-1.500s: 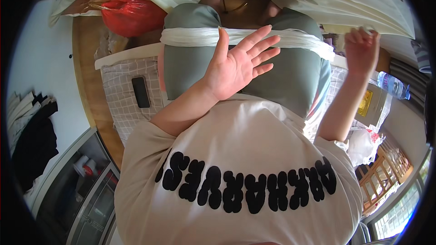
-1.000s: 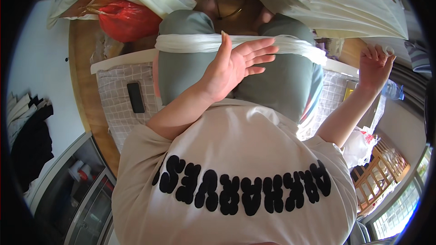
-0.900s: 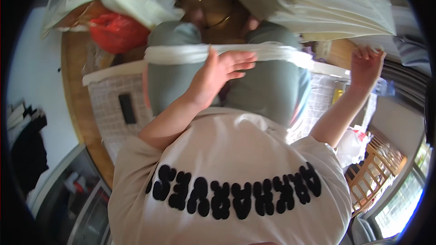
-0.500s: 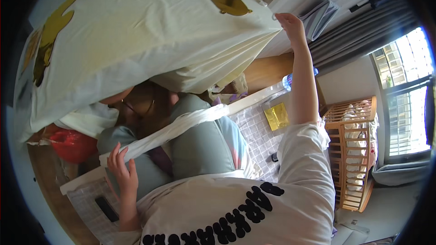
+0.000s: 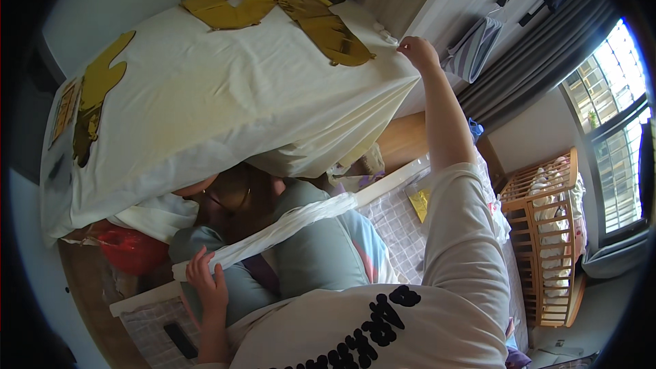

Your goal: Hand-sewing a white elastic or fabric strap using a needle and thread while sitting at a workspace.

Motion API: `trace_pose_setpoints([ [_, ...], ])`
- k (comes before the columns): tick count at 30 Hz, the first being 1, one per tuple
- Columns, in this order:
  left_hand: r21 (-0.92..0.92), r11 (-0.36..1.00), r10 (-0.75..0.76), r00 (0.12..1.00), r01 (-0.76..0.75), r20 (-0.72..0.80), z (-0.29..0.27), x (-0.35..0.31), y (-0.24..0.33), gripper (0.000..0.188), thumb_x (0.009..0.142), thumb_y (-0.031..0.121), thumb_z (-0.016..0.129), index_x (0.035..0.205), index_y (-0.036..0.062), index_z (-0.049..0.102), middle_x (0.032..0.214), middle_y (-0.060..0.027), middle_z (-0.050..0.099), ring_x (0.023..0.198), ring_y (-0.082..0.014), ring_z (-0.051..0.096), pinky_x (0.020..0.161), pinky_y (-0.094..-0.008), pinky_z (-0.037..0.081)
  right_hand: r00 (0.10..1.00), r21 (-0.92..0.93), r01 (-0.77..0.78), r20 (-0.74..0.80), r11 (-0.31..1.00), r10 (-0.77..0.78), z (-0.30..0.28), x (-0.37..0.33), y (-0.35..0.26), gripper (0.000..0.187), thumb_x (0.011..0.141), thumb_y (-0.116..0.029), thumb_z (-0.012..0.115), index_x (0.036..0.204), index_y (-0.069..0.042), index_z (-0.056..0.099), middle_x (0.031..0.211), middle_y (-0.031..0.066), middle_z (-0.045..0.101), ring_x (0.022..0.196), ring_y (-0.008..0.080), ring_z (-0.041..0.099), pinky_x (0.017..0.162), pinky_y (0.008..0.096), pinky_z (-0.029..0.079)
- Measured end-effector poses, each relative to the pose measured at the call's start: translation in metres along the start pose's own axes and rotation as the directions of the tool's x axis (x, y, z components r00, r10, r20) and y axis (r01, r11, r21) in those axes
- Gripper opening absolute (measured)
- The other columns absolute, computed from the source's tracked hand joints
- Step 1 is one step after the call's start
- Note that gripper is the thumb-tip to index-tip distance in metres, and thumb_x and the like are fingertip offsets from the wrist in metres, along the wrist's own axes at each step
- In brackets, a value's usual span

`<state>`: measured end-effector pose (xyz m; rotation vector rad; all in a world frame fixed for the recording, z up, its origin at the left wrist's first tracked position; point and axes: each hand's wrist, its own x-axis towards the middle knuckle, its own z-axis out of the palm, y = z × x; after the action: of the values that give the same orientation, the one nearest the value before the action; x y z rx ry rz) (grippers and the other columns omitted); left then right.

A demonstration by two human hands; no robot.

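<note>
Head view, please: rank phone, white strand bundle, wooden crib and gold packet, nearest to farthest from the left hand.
From the left hand:
1. White strand bundle: across the knees, right by the fingers.
2. Phone: on checked cloth, left of the legs.
3. Gold packet: right of the legs.
4. Wooden crib: farther right, near the window.

Chunky black letters (image 5: 376, 331) are running across the white T-shirt (image 5: 307, 314), sitting right of the left hand (image 5: 207, 281) and nearer the body than the right hand (image 5: 419, 52).
</note>
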<state>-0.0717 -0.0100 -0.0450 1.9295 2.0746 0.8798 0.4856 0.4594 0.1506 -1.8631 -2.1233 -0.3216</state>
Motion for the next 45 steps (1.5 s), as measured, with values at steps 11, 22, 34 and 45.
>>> trace_pose_setpoints([
  [11,-0.045,0.998,-0.042,0.999,0.042,0.003,0.002,0.001,-0.001,0.025,0.090,0.018,0.055,0.113,0.0096,0.057,0.124,-0.0087,0.059,0.120,-0.0298,0.050,0.109,-0.0504,0.023,0.998,0.143,-0.067,0.017,0.987,0.066,0.015,0.004,0.010,0.025,0.083,-0.033,0.070,0.100,-0.016,0.073,0.089,0.0109,0.071,0.088,0.0283,0.067,0.076,0.0395,0.052],
  [22,-0.004,0.998,-0.062,0.996,0.062,0.059,0.004,0.001,0.003,0.026,0.092,0.018,0.052,0.117,0.0121,0.055,0.125,-0.0064,0.059,0.120,-0.0273,0.051,0.110,-0.0516,0.020,0.945,0.552,-0.319,0.245,-0.770,-0.215,-0.033,-0.141,-0.106,0.071,0.096,-0.063,0.037,0.135,-0.006,0.050,0.107,0.0112,0.060,0.092,0.0209,0.055,0.079,0.0336,0.044],
  [34,0.312,0.950,0.006,0.998,-0.023,0.055,-0.010,0.024,-0.016,0.053,0.089,0.030,0.063,0.135,0.0109,0.049,0.139,-0.0126,0.050,0.130,-0.0322,0.044,0.110,-0.0469,0.029,0.735,0.473,-0.666,0.281,-0.577,-0.618,0.022,-0.273,-0.264,0.095,0.087,-0.081,0.018,0.140,-0.006,0.043,0.114,0.0128,0.057,0.103,0.0234,0.053,0.087,0.0366,0.042],
  [45,0.180,0.979,0.058,0.981,-0.092,0.188,-0.024,0.012,-0.043,0.029,0.088,0.022,0.065,0.112,0.0057,0.063,0.124,-0.0143,0.057,0.115,-0.0361,0.052,0.098,-0.0442,0.042,0.900,0.623,0.188,0.201,0.759,-0.388,0.073,-0.333,-0.243,0.050,0.093,-0.039,0.054,0.129,-0.004,0.053,0.128,0.0185,0.053,0.122,0.0370,0.048,0.102,0.0427,0.039],
])
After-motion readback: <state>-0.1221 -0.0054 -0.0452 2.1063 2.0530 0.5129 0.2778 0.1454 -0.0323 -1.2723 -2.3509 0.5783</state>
